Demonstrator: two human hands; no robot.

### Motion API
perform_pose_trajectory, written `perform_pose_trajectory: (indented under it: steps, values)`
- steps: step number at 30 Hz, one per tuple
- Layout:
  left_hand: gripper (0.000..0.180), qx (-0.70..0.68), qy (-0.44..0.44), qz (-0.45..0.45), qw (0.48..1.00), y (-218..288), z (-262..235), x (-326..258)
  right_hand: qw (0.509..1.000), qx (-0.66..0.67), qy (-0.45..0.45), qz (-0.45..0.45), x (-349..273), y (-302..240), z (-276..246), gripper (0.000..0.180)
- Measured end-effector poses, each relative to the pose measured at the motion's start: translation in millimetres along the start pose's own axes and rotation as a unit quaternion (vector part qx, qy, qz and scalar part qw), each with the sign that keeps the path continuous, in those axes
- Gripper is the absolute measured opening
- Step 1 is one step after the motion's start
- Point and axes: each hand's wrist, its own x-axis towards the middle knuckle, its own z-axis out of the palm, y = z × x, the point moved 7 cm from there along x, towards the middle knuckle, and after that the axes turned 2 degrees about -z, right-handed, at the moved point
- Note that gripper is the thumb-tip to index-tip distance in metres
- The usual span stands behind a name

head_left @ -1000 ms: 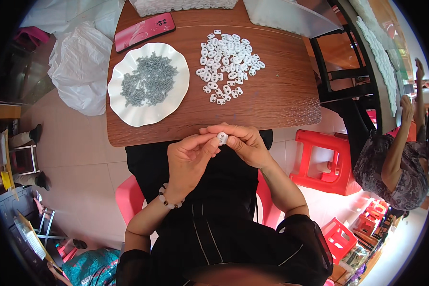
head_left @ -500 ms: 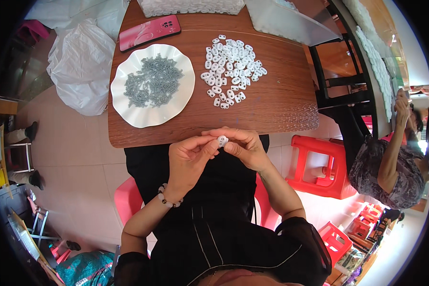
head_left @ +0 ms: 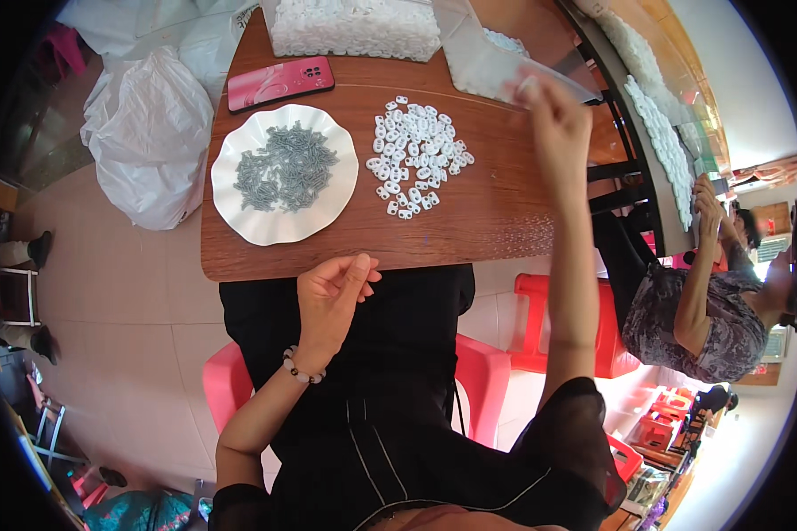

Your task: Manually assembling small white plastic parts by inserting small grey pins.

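My right hand is stretched out to the far right over a clear plastic bin, blurred by motion. At its fingertips shows a small white patch, seemingly a white two-hole cord lock. My left hand stays just off the near table edge, thumb pressed to its curled fingers; anything in that pinch is too small to make out. A loose pile of white two-hole cord locks lies mid-table. To its left, a white wavy-rimmed plate holds many small grey springs.
A pink phone lies behind the plate. At the back stands a clear box full of white pieces. A white plastic bag is left of the wooden table. Red stools and another seated person are on the right.
Both hands were together at a white cord lock by the table edge. My right hand has swung away, far and right, to the bin; my left stays near the edge. The view has shifted.
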Motion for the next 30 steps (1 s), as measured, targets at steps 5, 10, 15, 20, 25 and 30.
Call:
perform_pose_trajectory:
  steps: [5, 10, 15, 20, 25, 30]
  values:
    - [0.024, 0.006, -0.021, -0.004, 1.0, -2, 6, -1, 0.969, -0.228, 0.082, -0.043, 111, 93, -54, 0.041]
    - [0.02, 0.007, -0.017, -0.016, 1.0, -6, 1, -1, 0.97, -0.222, 0.073, -0.063, 81, 68, -14, 0.033]
    - [0.02, 0.005, -0.021, -0.028, 0.999, -7, 3, -1, 0.989, -0.116, -0.088, -0.034, -9, 27, 50, 0.012]
    - [0.02, 0.004, -0.024, -0.034, 0.999, -10, 8, -3, 0.966, -0.139, -0.205, -0.07, -56, 15, 90, 0.012]
    - [0.02, 0.017, -0.027, -0.031, 0.999, -9, 9, -3, 0.938, -0.235, -0.247, -0.066, -66, 19, 105, 0.021]
    - [0.021, 0.016, -0.021, -0.02, 0.999, -6, 5, -1, 0.94, -0.22, -0.253, -0.057, -66, 24, 112, 0.019]
